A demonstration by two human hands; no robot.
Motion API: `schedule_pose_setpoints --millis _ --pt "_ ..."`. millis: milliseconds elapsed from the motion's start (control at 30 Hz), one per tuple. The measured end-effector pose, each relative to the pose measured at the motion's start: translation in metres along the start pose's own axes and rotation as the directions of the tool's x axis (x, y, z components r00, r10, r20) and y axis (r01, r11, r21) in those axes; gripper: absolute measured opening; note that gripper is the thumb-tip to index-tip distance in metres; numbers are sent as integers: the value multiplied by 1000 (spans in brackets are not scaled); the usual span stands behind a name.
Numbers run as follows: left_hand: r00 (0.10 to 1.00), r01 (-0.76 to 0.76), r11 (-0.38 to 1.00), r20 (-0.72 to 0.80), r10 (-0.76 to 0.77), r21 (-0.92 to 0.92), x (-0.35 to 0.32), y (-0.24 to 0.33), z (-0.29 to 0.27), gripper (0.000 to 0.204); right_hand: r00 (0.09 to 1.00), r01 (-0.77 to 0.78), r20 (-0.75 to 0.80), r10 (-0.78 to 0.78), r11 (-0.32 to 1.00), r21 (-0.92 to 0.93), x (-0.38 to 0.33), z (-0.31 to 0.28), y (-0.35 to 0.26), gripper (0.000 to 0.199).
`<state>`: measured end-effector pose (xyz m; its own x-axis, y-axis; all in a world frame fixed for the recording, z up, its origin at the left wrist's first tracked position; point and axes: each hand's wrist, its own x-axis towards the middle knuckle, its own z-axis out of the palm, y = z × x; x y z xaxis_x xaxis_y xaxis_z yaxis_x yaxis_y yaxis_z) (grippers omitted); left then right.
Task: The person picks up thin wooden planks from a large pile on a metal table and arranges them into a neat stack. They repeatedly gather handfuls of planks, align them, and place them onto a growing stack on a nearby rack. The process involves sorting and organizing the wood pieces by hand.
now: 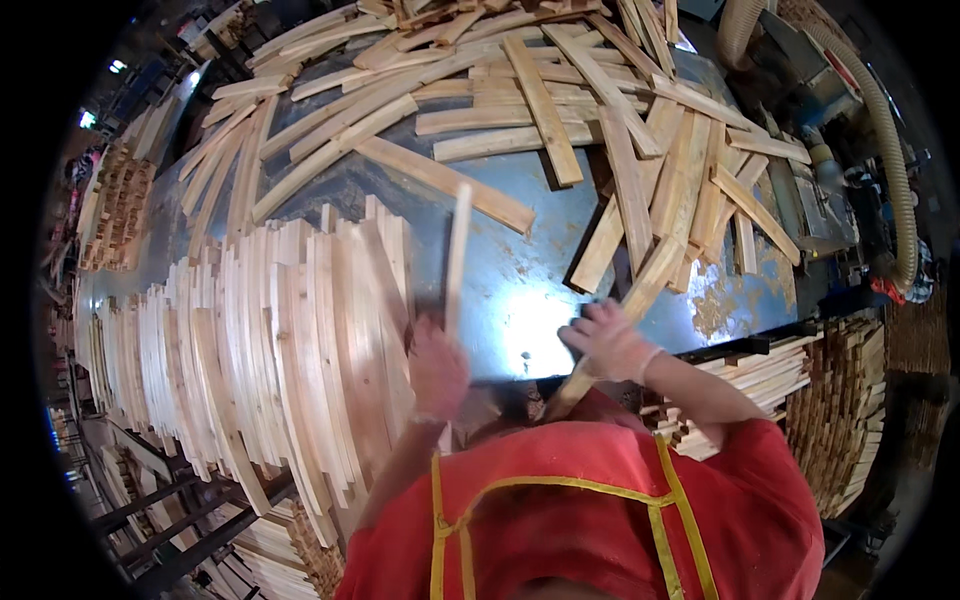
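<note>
My left hand [438, 370], a little blurred, is closed around a narrow wooden strip [459, 250] that stands up from it, beside the right end of a row of strips. My right hand [607, 343] grips a wooden board [652, 281] near the table's front edge. This board slants from close to my body up toward the loose pile on the right. Both hands seem to wear thin pale gloves. Packed side by side on my left lies the row of pale wooden strips [290, 330].
Loose boards [540, 110] lie crisscrossed over the far part of the metal table [500, 330]. Stacked lumber [835, 410] stands below on the right, and another stack [120, 210] at the far left. A ribbed hose [895, 170] curves down at the right. Sawdust patches [725, 310] mark the tabletop.
</note>
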<state>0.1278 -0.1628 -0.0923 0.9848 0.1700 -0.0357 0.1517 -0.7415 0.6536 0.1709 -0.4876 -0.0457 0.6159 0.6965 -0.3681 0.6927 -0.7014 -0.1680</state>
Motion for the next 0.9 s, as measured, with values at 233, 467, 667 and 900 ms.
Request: schedule_pose_setpoints --millis 233,467,667,900 --pt "971 -101 701 -84 224 706 -15 -18 5 63 937 -141 308 166 985 -101 -23 -33 46 46" --pt "982 131 730 12 -187 670 -23 -33 -11 79 873 -337 11 487 588 735 46 -81 32 61" --pt "986 105 749 27 -162 654 -5 -9 -10 93 868 -391 174 465 424 817 150 -38 -46 57" --pt "999 -52 837 24 47 544 -34 -24 -3 79 880 -387 233 414 343 856 181 16 -89 56"
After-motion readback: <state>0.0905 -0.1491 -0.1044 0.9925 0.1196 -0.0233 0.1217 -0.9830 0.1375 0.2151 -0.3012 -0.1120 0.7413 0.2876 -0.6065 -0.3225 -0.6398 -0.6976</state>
